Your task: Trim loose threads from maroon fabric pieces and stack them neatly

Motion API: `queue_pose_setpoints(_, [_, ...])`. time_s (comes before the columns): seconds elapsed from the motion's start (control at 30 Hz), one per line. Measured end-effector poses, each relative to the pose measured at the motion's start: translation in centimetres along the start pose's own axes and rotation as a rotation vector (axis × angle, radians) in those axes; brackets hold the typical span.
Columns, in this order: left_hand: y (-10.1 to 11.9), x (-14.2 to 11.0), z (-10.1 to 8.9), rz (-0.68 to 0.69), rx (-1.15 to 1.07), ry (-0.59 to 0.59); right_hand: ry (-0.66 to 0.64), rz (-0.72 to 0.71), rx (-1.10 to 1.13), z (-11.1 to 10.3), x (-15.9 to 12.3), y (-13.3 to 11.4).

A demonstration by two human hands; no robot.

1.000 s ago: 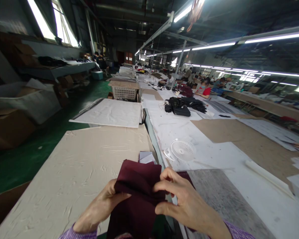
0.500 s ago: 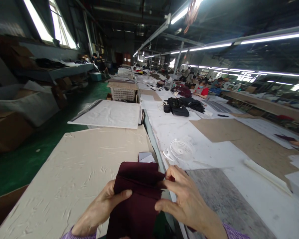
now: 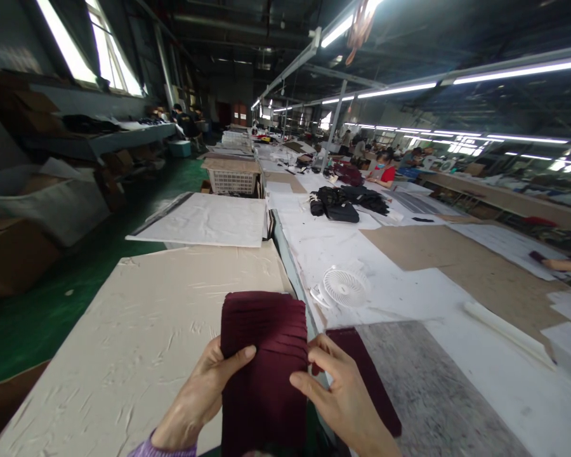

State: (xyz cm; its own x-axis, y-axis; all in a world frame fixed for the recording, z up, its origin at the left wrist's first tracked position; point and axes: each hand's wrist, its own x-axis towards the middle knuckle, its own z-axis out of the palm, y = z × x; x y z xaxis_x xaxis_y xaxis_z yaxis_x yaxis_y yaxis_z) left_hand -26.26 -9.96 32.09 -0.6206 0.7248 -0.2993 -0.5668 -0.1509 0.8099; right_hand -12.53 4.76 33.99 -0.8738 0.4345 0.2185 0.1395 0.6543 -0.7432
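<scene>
A stack of maroon fabric pieces stands upright in front of me, its upper edges fanned into several layers. My left hand grips it from the left, thumb pressed on the front face and fingers behind. At the right edge of the stack is my right hand, its thumb over the front face and its curled fingers beside the edge. A gap shows between that thumb and the fingers, and I see no piece clearly pinched there. Another maroon fabric piece lies on the grey mottled board, partly behind my right hand.
A white fan lies on the right table, with dark folded garments farther back. A cream-covered surface is at left. A plastic basket stands beyond. Another person's hand reaches in at far right.
The maroon stack has risen and its top has gone from a creased fold to fanned layers. My right hand has shifted slightly lower and left, and the maroon piece on the board now shows.
</scene>
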Motion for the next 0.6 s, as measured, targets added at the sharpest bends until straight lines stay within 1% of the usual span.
queue_pose_setpoints(0.13, [-0.3, 0.3, 0.5, 0.028, 0.019, 0.026, 0.174, -0.068, 0.04, 1.3, -0.4, 0.4])
queue_pose_setpoints(0.23, [-0.6, 0.5, 0.8, 0.058, 0.023, 0.027, 0.247, -0.103, 0.027, 2.0, -0.8, 0.6])
queue_pose_setpoints(0.27, [-0.7, 0.6, 0.8, 0.069, 0.019, 0.027, 0.253, -0.089, 0.023, 2.2, -0.9, 0.7])
queue_pose_setpoints(0.33, [-0.8, 0.7, 1.0, 0.078, 0.011, 0.016, 0.243, -0.015, 0.043, 2.4, -1.0, 0.6])
queue_pose_setpoints(0.47, [-0.8, 0.6, 1.7, 0.059, -0.02, -0.02, 0.199, 0.161, 0.208, 2.4, -1.0, 0.6])
queue_pose_setpoints(0.53, [-0.7, 0.4, 2.1, 0.042, -0.059, -0.023, 0.193, 0.188, 0.274, 2.3, -0.8, 0.6])
queue_pose_setpoints(0.6, [-0.6, 0.1, 2.4, 0.027, -0.099, -0.019, 0.2, 0.192, 0.284, 2.1, -0.7, 0.6])
